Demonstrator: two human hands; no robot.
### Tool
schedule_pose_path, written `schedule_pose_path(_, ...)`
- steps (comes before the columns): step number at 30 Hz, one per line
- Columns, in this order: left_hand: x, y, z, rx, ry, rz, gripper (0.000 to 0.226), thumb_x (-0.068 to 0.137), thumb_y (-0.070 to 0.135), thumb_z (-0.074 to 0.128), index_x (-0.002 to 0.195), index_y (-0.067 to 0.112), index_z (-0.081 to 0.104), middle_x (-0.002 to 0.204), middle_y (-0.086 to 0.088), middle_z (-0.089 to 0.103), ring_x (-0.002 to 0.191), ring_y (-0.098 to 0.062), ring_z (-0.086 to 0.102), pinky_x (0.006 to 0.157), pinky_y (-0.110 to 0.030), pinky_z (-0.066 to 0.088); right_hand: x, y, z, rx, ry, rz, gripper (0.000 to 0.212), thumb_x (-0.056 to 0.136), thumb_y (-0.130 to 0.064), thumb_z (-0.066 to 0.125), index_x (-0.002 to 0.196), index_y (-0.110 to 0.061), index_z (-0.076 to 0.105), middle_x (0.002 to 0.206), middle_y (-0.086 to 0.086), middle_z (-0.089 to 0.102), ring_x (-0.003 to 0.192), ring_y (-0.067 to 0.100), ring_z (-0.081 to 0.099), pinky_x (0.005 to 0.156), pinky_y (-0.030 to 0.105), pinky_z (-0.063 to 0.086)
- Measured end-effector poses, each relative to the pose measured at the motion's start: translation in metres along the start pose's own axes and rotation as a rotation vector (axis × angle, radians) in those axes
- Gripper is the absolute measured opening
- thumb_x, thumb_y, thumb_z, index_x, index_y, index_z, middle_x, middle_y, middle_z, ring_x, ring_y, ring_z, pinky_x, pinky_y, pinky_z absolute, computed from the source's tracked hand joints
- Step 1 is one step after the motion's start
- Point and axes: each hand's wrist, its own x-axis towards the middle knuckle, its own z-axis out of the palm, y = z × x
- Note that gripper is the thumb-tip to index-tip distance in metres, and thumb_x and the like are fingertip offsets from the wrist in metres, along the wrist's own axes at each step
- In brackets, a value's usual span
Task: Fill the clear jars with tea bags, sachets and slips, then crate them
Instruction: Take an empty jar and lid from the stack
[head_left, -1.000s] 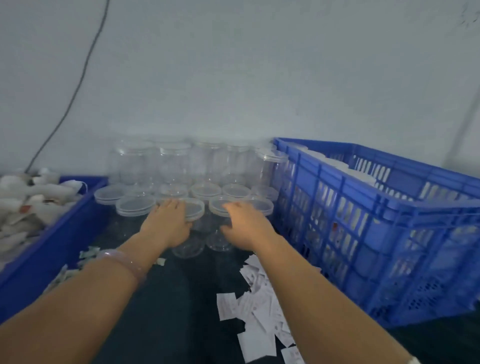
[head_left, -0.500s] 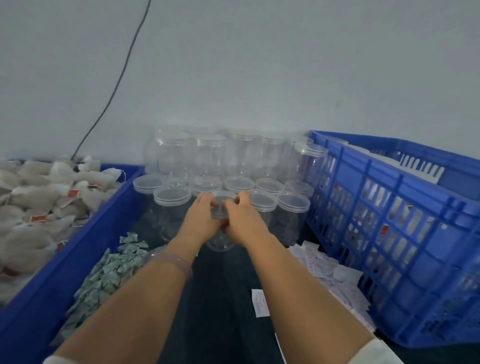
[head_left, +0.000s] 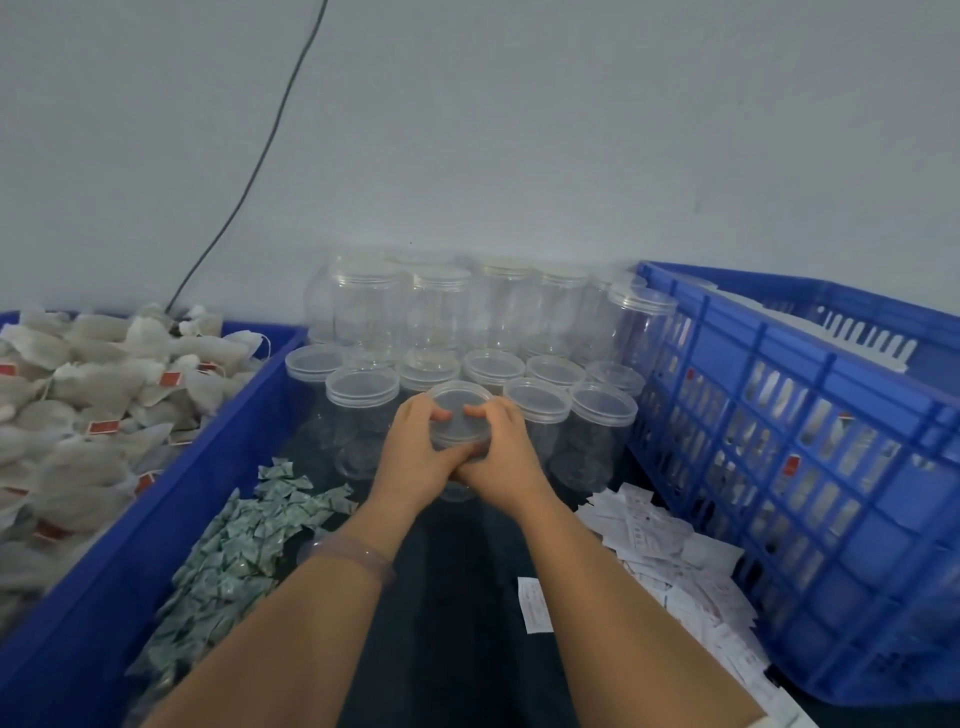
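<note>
Left grip (head_left: 415, 460) and right grip (head_left: 506, 460) clasped round one clear jar (head_left: 460, 415) (base hidden), lid blurred; crate (head_left: 779, 415) cut off right

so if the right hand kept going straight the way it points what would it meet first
The right hand grips the clear jar; pushed on, that jar would likely bump the lidded jars standing just behind, though depth is unclear.

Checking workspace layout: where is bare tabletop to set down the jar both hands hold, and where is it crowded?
Bare: the dark table strip between the green sachets and the white slips, nearer than the held jar, bar one stray slip. Crowded: lidded jars fill the back; the tea-bag tray and the blue crate close both sides.
</note>
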Motion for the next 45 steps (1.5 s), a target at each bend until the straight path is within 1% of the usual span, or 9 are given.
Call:
schedule_pose_path(7, -0.036, 0.008, -0.024, -0.091, -0.061, -0.028, 0.046, 0.057, 0.027, 0.091, 0.089, 0.026, 0.058, 0.106, 0.000, 0.057, 0.097, -0.013, 0.058, 0.079, -0.026, 0.048, -0.035, -0.006, -0.016, -0.049, -0.046, 0.006, 0.072, 0.060, -0.036, 0.088, 0.112, -0.035, 0.038, 0.118, -0.009, 0.034, 0.110, 0.013, 0.049, 0.092, 0.034, 0.051)
schedule_pose_path(12, -0.076, -0.003, -0.037, -0.382, -0.078, -0.123, 0.085, 0.066, 0.009, 0.087, 0.135, 0.029, 0.041, 0.122, 0.008, 0.053, 0.110, -0.002, 0.055, 0.084, -0.019, 0.050, -0.075, -0.006, 0.008, 0.225, -0.058, -0.056, 0.063, 0.058, -0.038, 0.084, 0.097, -0.045, 0.035, 0.120, -0.010, 0.048, 0.108, 0.007, 0.056, 0.086, 0.023, 0.050)
schedule_pose_path(16, -0.099, -0.007, -0.036, -0.525, -0.148, -0.157, 0.072, 0.078, 0.044, 0.072, 0.139, 0.029, 0.036, 0.133, 0.013, 0.051, 0.119, 0.006, 0.051, 0.097, -0.017, 0.046, -0.087, -0.014, 0.012, 0.434, -0.019, 0.006, 0.039, 0.075, -0.045, 0.076, 0.095, -0.036, 0.044, 0.110, -0.002, 0.060, 0.102, 0.017, 0.060, 0.085, 0.020, 0.050)
schedule_pose_path(21, -0.120, -0.021, -0.019, -0.463, -0.212, -0.151, 0.119, 0.051, 0.016, 0.093, 0.146, 0.021, 0.022, 0.136, 0.001, 0.051, 0.126, -0.011, 0.052, 0.103, -0.033, 0.045, -0.074, -0.051, -0.015, -0.045, -0.165, 0.113, 0.054, 0.075, -0.061, 0.072, 0.106, -0.025, 0.046, 0.105, -0.011, 0.052, 0.094, 0.009, 0.053, 0.072, 0.023, 0.046)
schedule_pose_path(29, -0.112, -0.016, -0.011, -0.131, -0.140, -0.219, 0.022, 0.083, -0.005, 0.066, 0.088, 0.015, 0.057, 0.082, 0.000, 0.062, 0.074, 0.014, 0.059, 0.066, -0.005, 0.046, -0.081, -0.090, 0.026, -0.775, -0.148, 0.003, 0.085, 0.080, -0.074, 0.053, 0.138, -0.014, 0.037, 0.140, 0.015, 0.042, 0.129, 0.039, 0.037, 0.096, 0.052, 0.038)
schedule_pose_path(33, -0.108, -0.020, -0.007, -0.148, -0.131, -0.252, 0.033, 0.085, -0.006, 0.061, 0.076, 0.023, 0.050, 0.061, 0.012, 0.055, 0.054, 0.017, 0.054, 0.052, -0.002, 0.039, -0.082, -0.083, 0.029, -0.709, -0.081, -0.034, 0.073, 0.084, -0.069, 0.053, 0.133, -0.017, 0.042, 0.137, 0.013, 0.047, 0.126, 0.038, 0.040, 0.094, 0.051, 0.039)
schedule_pose_path(38, -0.105, -0.022, -0.013, -0.052, -0.220, -0.206, 0.054, 0.077, -0.005, 0.071, 0.127, 0.006, 0.053, 0.128, -0.007, 0.057, 0.123, -0.016, 0.052, 0.076, 0.007, 0.025, -0.080, -0.081, 0.025, -0.689, -0.083, -0.067, 0.068, 0.083, -0.067, 0.054, 0.130, -0.019, 0.045, 0.132, 0.010, 0.051, 0.121, 0.036, 0.043, 0.091, 0.049, 0.040)
schedule_pose_path(41, -0.108, -0.011, -0.022, -0.095, -0.242, -0.154, 0.043, 0.072, 0.005, 0.075, 0.102, 0.031, 0.057, 0.093, 0.023, 0.066, 0.085, 0.017, 0.056, 0.064, 0.008, 0.033, -0.080, -0.078, 0.021, -0.654, -0.099, -0.105, 0.061, 0.083, -0.062, 0.057, 0.129, -0.023, 0.047, 0.130, 0.006, 0.053, 0.119, 0.033, 0.045, 0.087, 0.045, 0.040)
schedule_pose_path(45, -0.117, -0.017, -0.029, -0.329, -0.225, -0.152, 0.069, 0.046, 0.014, 0.087, 0.110, 0.017, 0.060, 0.099, 0.000, 0.072, 0.093, -0.011, 0.069, 0.074, -0.022, 0.056, -0.086, -0.072, 0.005, -0.539, -0.201, -0.244, 0.048, 0.080, -0.049, 0.063, 0.123, -0.032, 0.053, 0.129, -0.007, 0.055, 0.115, 0.022, 0.048, 0.081, 0.035, 0.034)
